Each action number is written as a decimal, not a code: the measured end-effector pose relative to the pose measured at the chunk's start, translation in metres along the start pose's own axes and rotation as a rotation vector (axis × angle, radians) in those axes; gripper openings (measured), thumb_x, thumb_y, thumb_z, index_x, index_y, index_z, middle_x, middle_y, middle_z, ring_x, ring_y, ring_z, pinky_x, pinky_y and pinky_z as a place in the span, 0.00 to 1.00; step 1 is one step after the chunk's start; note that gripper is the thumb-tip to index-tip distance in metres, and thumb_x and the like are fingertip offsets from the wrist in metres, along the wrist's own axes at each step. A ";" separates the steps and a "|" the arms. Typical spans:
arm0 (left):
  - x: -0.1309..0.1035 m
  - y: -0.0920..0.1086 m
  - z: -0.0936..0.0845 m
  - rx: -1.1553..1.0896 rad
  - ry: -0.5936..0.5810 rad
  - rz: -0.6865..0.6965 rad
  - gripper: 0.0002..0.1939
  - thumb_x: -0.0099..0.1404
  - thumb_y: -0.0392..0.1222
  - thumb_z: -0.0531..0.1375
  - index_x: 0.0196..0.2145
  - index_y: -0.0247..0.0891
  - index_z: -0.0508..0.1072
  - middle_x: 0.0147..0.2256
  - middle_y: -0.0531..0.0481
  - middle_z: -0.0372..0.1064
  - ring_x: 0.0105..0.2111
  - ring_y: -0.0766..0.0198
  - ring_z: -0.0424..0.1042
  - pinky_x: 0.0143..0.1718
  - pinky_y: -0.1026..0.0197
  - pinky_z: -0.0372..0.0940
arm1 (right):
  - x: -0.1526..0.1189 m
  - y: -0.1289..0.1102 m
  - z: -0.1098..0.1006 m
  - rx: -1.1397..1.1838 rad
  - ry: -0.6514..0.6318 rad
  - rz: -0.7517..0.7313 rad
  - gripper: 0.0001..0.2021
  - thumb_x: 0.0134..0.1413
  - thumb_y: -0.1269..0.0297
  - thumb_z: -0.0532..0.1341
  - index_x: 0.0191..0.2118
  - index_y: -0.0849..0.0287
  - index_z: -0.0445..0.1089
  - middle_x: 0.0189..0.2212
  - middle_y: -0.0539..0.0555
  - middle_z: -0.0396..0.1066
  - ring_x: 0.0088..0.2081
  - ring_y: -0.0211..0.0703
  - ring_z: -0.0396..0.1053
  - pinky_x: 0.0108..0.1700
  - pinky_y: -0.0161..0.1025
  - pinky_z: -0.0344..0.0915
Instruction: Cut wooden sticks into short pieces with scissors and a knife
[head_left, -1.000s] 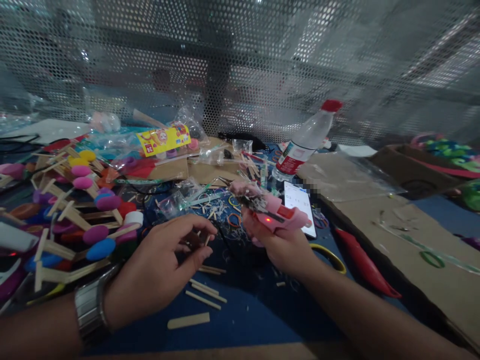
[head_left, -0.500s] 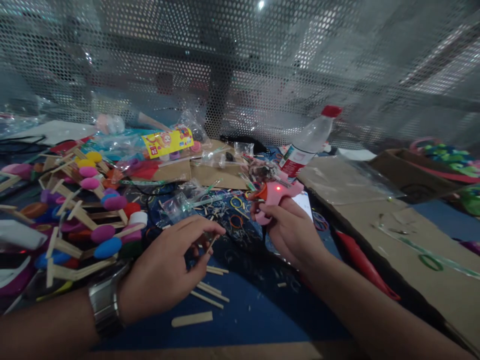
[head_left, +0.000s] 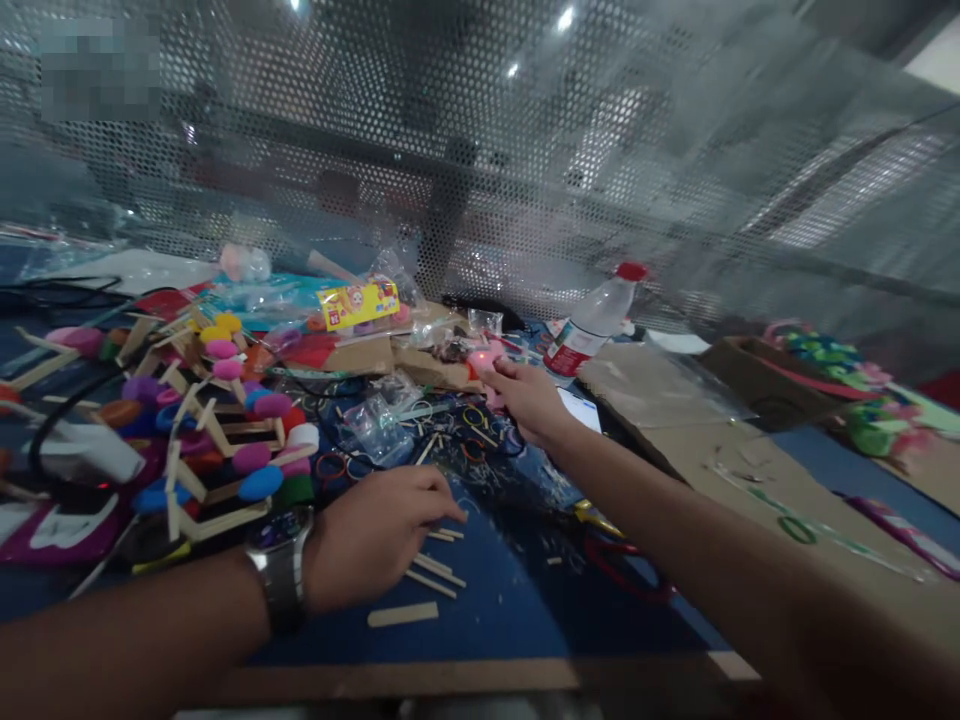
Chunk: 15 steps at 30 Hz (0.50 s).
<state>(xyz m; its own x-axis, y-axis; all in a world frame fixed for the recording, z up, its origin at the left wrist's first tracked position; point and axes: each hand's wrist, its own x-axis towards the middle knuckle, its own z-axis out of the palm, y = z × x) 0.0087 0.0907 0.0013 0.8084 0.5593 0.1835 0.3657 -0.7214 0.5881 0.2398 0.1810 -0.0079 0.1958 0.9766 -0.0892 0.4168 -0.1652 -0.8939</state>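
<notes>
My right hand [head_left: 534,402] is closed around a pink glue gun [head_left: 487,360], whose small red light glows near the cardboard at the back. My left hand [head_left: 379,540], with a metal-banded watch [head_left: 281,565] on its wrist, is low over the blue table, back of the hand up. Its fingers are bent together beside several thin wooden sticks [head_left: 439,572]; whatever they pinch is hidden. A short flat craft stick [head_left: 403,615] lies in front of that hand. To its left is a pile of stick pieces with coloured oval pads [head_left: 261,484].
A clear bottle with a red cap [head_left: 589,325] stands behind my right hand, near a lit phone [head_left: 577,408]. Rubber bands and plastic bags [head_left: 379,430] litter the middle. Cardboard [head_left: 705,480] covers the right side. Perforated metal [head_left: 375,150] rises behind.
My right hand has moved the glue gun away from me, toward the back. My left hand has turned palm-down and dropped close to the sticks. The camera view has shifted.
</notes>
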 end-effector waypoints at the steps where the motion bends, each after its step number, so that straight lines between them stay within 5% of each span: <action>1: 0.000 -0.001 0.000 0.016 0.002 0.016 0.19 0.64 0.24 0.52 0.44 0.38 0.77 0.44 0.45 0.75 0.44 0.60 0.75 0.45 0.58 0.69 | 0.005 -0.001 0.002 -0.063 0.001 0.007 0.16 0.65 0.60 0.62 0.55 0.60 0.69 0.52 0.57 0.71 0.48 0.51 0.73 0.47 0.52 0.73; 7: -0.001 -0.003 0.004 0.047 0.006 0.052 0.17 0.64 0.26 0.53 0.41 0.38 0.78 0.41 0.45 0.76 0.42 0.58 0.74 0.43 0.56 0.68 | 0.017 -0.009 0.002 -0.448 -0.022 -0.040 0.16 0.65 0.60 0.62 0.54 0.60 0.69 0.52 0.57 0.71 0.48 0.51 0.73 0.47 0.51 0.73; 15: -0.002 -0.002 0.006 0.079 0.000 0.074 0.14 0.65 0.27 0.55 0.41 0.37 0.78 0.41 0.45 0.76 0.42 0.56 0.74 0.43 0.56 0.69 | 0.013 -0.041 -0.001 -0.876 -0.010 -0.355 0.15 0.65 0.60 0.62 0.54 0.59 0.69 0.53 0.58 0.70 0.48 0.49 0.73 0.48 0.51 0.72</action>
<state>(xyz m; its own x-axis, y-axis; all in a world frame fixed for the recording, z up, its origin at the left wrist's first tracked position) 0.0089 0.0882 -0.0052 0.8345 0.5033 0.2243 0.3400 -0.7906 0.5093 0.2266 0.2005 0.0280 -0.0762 0.9902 0.1174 0.9699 0.1009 -0.2214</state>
